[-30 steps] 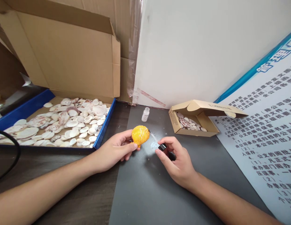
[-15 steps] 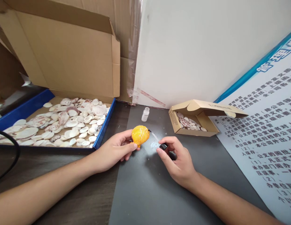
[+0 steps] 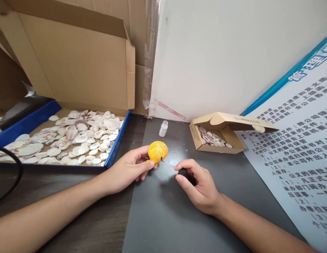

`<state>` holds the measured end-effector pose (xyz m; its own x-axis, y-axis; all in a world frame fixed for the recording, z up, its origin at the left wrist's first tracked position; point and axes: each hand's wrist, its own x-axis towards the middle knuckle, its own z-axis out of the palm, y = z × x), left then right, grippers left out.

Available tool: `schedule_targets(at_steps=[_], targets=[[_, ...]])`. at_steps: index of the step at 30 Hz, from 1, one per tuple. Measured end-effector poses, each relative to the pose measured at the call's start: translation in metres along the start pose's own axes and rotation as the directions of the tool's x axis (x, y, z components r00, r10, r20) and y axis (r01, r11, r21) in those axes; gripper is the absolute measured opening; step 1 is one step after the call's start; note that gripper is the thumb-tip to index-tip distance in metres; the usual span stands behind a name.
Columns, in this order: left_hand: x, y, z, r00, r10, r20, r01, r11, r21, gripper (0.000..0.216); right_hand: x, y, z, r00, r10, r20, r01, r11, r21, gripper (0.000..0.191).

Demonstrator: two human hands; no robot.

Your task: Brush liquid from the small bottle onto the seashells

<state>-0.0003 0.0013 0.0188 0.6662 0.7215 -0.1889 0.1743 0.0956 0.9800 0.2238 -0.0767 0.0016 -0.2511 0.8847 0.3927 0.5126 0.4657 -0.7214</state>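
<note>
An orange-yellow, ribbed scallop shell (image 3: 157, 151) is held by its edge between the thumb and fingers of my left hand (image 3: 135, 164). My right hand (image 3: 199, 182) pinches the black cap of a small brush (image 3: 182, 172). The thin clear stem points left, and its dark tip is at the shell's lower right edge; whether it touches cannot be made out. Behind the shell, a small uncapped glass bottle (image 3: 163, 129) stands upright on the dark grey mat (image 3: 158, 218).
At the left, a blue-edged cardboard box (image 3: 118, 140) with its lid raised holds many pale shells (image 3: 81, 137). A smaller carton (image 3: 218, 149) with shells stands at the right. Beyond it leans a printed poster (image 3: 292, 151). A black cable (image 3: 19, 168) curves at the left edge.
The brush tip has moved down along the shell's right edge, and my right hand has tilted and lowered slightly with it. My left hand and the shell hold still.
</note>
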Motion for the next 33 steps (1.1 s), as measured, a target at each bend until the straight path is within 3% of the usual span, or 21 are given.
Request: schedule_targets(at_steps=[13,20,28,30,33], targets=[[0.0006,-0.0011,0.0004,1.000,-0.003,-0.004,0.003,1.000,-0.006,0.030,0.0004,0.0010,0.0012,0.998,-0.033,0.046,0.032,0.999,0.021,0.011],[0.0000,-0.0011,-0.0001,1.000,0.005,0.008,-0.005,1.000,-0.001,0.029,0.0030,0.0022,0.0048,0.982,0.095,-0.162,-0.098,0.995,-0.007,0.009],[-0.0002,-0.0022,0.0002,1.000,0.009,0.011,-0.009,1.000,-0.005,0.030,-0.0024,0.0034,0.0008,0.997,0.036,0.063,-0.042,0.994,0.099,0.011],[0.0000,-0.0018,0.0000,1.000,0.004,0.007,-0.004,1.000,-0.006,0.029,-0.0032,0.0039,0.0007,0.997,0.026,0.067,-0.033,0.994,0.108,0.013],[0.0001,-0.0015,-0.0004,1.000,0.011,0.011,-0.011,1.000,-0.001,0.030,-0.0017,0.0036,0.0023,0.998,0.053,-0.022,-0.052,0.996,0.067,0.012]])
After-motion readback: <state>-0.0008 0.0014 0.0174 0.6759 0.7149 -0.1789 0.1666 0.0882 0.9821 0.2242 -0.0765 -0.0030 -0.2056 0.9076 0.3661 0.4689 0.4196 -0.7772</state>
